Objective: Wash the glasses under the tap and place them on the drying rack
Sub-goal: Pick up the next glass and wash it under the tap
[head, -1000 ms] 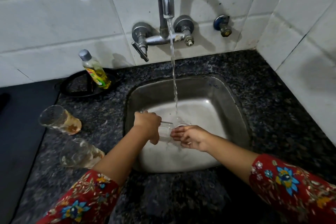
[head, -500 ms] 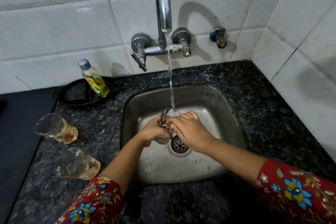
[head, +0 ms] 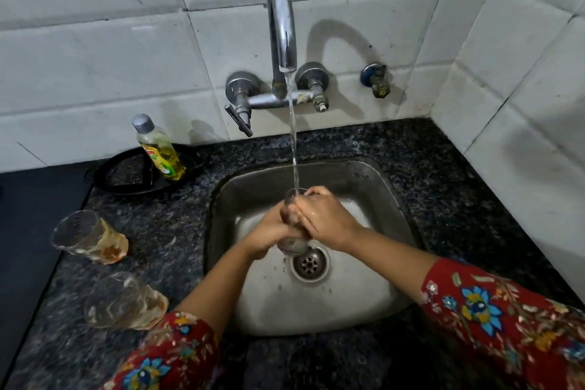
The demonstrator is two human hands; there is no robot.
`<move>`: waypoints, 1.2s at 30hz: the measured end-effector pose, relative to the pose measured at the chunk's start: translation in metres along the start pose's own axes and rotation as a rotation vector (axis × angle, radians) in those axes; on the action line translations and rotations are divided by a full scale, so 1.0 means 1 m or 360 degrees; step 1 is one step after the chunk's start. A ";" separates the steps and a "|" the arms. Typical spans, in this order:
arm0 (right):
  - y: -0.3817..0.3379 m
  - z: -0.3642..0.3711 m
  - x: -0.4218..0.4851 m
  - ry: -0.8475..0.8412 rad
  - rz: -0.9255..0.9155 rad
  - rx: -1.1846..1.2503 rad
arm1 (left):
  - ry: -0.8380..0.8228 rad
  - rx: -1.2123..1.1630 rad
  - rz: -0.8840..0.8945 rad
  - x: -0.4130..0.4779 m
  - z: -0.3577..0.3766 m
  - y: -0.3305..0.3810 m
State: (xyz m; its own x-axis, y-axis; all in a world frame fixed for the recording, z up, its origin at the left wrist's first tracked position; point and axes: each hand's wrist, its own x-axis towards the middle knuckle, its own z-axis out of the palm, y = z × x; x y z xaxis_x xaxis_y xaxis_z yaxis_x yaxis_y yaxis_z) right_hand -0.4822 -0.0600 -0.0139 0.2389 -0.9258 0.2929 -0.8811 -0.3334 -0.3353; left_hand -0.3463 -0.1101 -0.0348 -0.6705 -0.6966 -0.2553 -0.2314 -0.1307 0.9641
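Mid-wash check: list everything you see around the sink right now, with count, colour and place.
counter: one, black speckled
sink: one, steel, in the counter
tap: one, chrome, wall above sink, running
held glass: one, clear, over the sink
water stream: one, clear, hitting held glass's rim
black tray: one, black, counter by the wall
soap bottle: one, yellow, on black tray
far dirty glass: one, clear, orange residue, counter left of sink
near dirty glass: one, same, counter nearer the person
valve: one, blue, wall right of tap
left hand: one, grips held glass
right hand: one, grips held glass near rim
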 end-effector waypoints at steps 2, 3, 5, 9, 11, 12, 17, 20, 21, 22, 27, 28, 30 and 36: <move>0.005 -0.002 -0.005 -0.0002 -0.0228 0.0029 | -0.0262 -0.0071 0.0024 -0.002 -0.007 0.004; 0.002 0.000 -0.005 -0.0016 -0.0210 -0.0023 | -0.0184 -0.0021 0.0050 -0.001 -0.005 0.001; -0.013 0.002 0.001 -0.0066 0.0033 -0.0251 | 0.0260 0.0263 0.0150 0.004 0.007 -0.007; -0.015 0.004 0.005 -0.0066 0.0205 -0.0090 | 0.0505 0.0561 0.0279 0.009 0.010 -0.009; -0.008 0.001 -0.005 0.0019 -0.0025 0.0072 | 0.0066 0.0330 0.0200 0.007 -0.005 -0.001; -0.004 0.000 -0.011 0.0021 -0.0126 0.0079 | -0.0137 0.0202 0.0172 0.006 -0.010 0.001; -0.015 0.004 0.000 0.0063 0.0210 -0.0086 | 0.0526 0.0530 0.0276 0.006 0.016 -0.007; -0.012 0.003 0.005 0.0048 0.0291 -0.0025 | 0.0631 0.0609 0.0381 0.006 0.020 -0.001; -0.010 -0.002 0.003 0.0067 0.0214 0.0082 | 0.0418 0.0461 0.0354 0.006 0.011 0.003; -0.007 -0.005 0.000 0.0075 0.0081 0.0150 | 0.0132 0.0287 0.0306 0.005 0.000 0.008; -0.007 -0.005 -0.004 0.0100 -0.0071 0.0071 | -0.0124 0.0154 0.0192 -0.001 -0.006 0.009; -0.013 -0.004 0.000 0.0101 0.0089 0.0062 | 0.0107 0.0308 0.0200 -0.001 0.001 0.008; -0.024 -0.003 0.014 -0.0064 0.0560 -0.0003 | 0.0459 0.0793 0.0260 0.000 0.012 0.005; -0.016 -0.004 0.030 -0.0524 0.1115 0.0598 | 0.0449 0.0871 -0.0149 -0.009 0.008 -0.020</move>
State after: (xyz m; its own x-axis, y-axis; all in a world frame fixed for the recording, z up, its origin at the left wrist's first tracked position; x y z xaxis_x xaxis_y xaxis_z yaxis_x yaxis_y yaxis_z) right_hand -0.4630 -0.0816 0.0039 -0.1521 -0.9253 -0.3473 -0.6901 0.3510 -0.6329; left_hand -0.3412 -0.0955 -0.0519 -0.4353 -0.8688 -0.2358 -0.6579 0.1282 0.7421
